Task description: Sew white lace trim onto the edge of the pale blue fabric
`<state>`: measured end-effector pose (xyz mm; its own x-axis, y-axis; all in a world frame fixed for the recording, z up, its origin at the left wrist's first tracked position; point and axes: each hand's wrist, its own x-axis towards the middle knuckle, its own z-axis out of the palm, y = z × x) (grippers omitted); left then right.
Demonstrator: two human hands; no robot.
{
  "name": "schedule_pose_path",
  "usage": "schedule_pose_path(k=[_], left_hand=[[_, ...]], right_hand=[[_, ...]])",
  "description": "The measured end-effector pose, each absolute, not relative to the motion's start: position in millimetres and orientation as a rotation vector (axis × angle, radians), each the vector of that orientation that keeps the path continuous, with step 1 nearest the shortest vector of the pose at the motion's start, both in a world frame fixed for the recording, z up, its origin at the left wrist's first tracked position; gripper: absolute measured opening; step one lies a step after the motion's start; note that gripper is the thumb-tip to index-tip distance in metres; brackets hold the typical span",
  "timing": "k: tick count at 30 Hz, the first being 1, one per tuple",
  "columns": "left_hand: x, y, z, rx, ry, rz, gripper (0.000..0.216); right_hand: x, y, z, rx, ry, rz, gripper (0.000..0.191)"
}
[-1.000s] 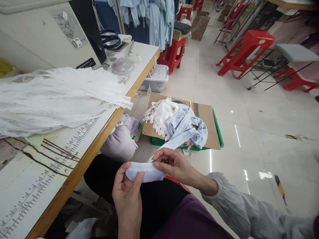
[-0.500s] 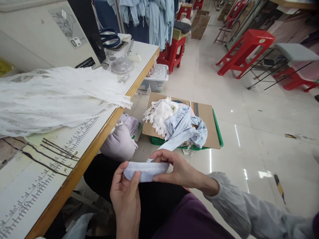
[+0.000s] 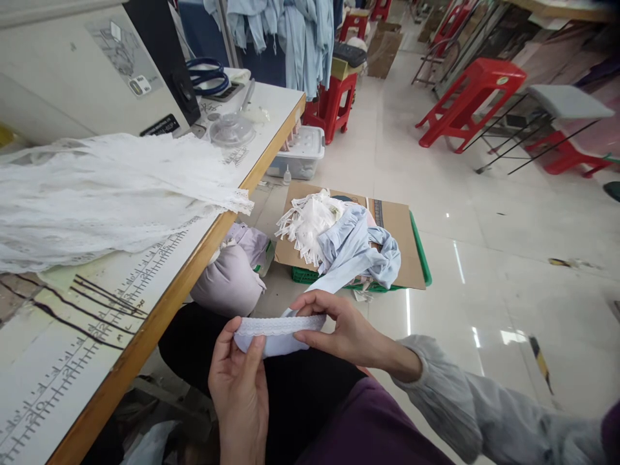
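Note:
Above my lap, a pale blue fabric piece edged with white lace is stretched between both hands. My left hand pinches its left end, thumb in front and fingers behind. At the other end my right hand is closed on the lace edge, thumb in front and fingers over the top. From behind the right fingers a light blue strip runs up to a heap of light blue fabric. That heap lies on a cardboard sheet beside a bundle of white lace pieces.
At left stands a table with ruler markings, piled with white lace fabric in front of a machine. A green crate supports the cardboard. Beyond are a plastic box and a red stool.
My right thumb has slid up onto the lace edge, and the fabric piece has shifted slightly left with both hands. The whole view has moved a little.

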<state>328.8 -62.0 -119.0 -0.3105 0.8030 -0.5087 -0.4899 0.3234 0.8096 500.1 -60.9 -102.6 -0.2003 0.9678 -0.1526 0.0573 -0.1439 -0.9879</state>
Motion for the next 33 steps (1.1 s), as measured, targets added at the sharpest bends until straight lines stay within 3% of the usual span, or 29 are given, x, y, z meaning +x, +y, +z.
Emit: schedule_pose_path(k=[8,16,33], left_hand=[[327,-63,-121,0.364,1.335,1.276,0.057],[332,-66,-118,0.504,1.277,1.085,0.077],[331,-61,-98,0.475,1.349,1.087,0.056]], right_hand=[[501,-59,-103,-1.218,-1.313,1.464,0.029],[500,-59,-104,-1.183,-1.351,1.445,0.032],[505,-58,-103,-1.239,-1.447,1.400,0.031]])
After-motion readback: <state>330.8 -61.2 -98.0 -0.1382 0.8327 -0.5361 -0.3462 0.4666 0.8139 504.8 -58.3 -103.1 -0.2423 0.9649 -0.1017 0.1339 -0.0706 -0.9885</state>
